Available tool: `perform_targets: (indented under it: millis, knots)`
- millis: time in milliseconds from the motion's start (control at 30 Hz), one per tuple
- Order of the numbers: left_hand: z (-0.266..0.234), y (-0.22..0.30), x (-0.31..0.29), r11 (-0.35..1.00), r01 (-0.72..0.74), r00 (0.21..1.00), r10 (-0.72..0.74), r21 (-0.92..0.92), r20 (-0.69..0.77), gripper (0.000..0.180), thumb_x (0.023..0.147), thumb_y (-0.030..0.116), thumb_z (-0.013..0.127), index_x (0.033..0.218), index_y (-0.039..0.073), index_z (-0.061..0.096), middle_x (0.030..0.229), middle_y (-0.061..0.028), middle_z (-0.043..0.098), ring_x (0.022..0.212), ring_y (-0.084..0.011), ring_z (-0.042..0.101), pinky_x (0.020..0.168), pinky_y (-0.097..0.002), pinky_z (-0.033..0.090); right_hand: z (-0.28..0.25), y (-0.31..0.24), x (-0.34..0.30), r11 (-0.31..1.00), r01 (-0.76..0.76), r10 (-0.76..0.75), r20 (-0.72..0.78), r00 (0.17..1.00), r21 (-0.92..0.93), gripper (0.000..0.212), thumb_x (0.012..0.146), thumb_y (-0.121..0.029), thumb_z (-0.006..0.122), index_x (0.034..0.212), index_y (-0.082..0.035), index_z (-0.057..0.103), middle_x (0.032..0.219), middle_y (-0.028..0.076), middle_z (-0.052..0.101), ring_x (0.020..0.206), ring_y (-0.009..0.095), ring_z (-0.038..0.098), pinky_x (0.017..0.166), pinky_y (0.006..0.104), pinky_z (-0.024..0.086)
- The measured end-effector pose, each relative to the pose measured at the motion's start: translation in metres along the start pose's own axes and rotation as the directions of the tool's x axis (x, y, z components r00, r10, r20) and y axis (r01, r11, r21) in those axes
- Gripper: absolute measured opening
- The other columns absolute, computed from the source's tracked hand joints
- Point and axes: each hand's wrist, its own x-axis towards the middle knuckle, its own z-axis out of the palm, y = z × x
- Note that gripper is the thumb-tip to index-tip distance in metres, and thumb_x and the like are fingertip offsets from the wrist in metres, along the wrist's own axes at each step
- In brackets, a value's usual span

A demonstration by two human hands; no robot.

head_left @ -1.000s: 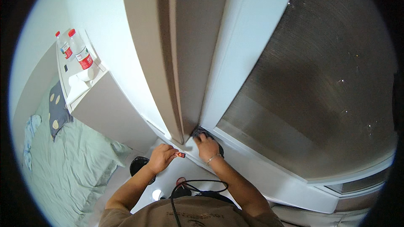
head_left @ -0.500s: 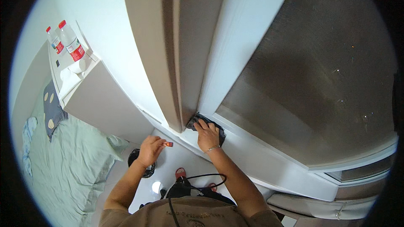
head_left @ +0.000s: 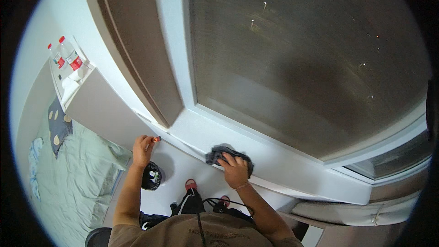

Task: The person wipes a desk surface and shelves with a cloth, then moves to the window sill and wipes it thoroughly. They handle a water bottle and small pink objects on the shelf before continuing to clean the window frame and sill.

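A dark grey cloth (head_left: pixel 216 155) lies bunched on the white windowsill (head_left: pixel 196 128). My right hand (head_left: pixel 235 170) presses down on it from above, its fingers spread over the crumpled fabric. Off to the left, my left hand (head_left: pixel 142 150) pinches a small red-orange item (head_left: pixel 157 139) between thumb and fingertips. That item is too small to name; it is held in the air near the sill's left end, above the floor. Beyond the sill stands a large window pane (head_left: pixel 292 64) in a white frame.
Below my left hand stands a black-lined trash bin (head_left: pixel 152 176). A cabinet (head_left: pixel 107 110) at the left carries two red-capped bottles (head_left: pixel 71 55) and a white paper roll (head_left: pixel 73 82). A bed with a green sheet (head_left: pixel 82 169) lies beside it. A black cable (head_left: pixel 200 224) hangs before my body.
My right hand has slid the cloth out of the sill's left corner, rightward along the sill and toward me. The view has turned right. My left hand still pinches the small item.
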Motion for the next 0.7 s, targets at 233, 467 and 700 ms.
perform_targets:
  millis: [233, 467, 700]
  knots:
    - [0.015, 0.032, -0.009, 1.000, -0.023, 0.999, 0.024, 0.008, -0.034, 0.019, 0.079, 0.003, 0.068, 0.098, 0.005, 0.067, 0.096, -0.0115, 0.062, 0.088, -0.0304, 0.059, 0.078, -0.0376, 0.047, -0.085, 0.136, -0.140, 0.788, -0.388, 0.408, -0.066, 0.910, -0.477, 0.042, 0.068, -0.010, 0.068, 0.110, -0.014, 0.067, 0.129, 0.008, 0.055, 0.108, 0.030, 0.051, 0.090, 0.0487, 0.038]
    - [0.004, -0.006, 0.000, 0.997, 0.019, 1.000, -0.021, -0.080, -0.017, 0.019, 0.080, 0.007, 0.069, 0.099, 0.007, 0.067, 0.098, -0.0128, 0.062, 0.092, -0.0316, 0.059, 0.080, -0.0392, 0.047, -0.071, 0.149, -0.107, 0.798, -0.477, 0.436, -0.194, 0.879, -0.369, 0.045, 0.070, -0.011, 0.063, 0.114, -0.018, 0.064, 0.125, 0.011, 0.058, 0.105, 0.034, 0.054, 0.088, 0.0532, 0.039]
    - [-0.029, -0.035, 0.000, 1.000, 0.024, 0.999, -0.025, 0.015, 0.026, 0.020, 0.078, 0.007, 0.069, 0.098, 0.007, 0.068, 0.097, -0.0124, 0.062, 0.092, -0.0328, 0.057, 0.081, -0.0412, 0.047, 0.012, 0.019, 0.060, 0.968, -0.188, 0.209, 0.121, 0.970, -0.165, 0.043, 0.083, -0.010, 0.053, 0.125, -0.020, 0.058, 0.137, 0.002, 0.050, 0.105, 0.028, 0.049, 0.089, 0.0465, 0.036]
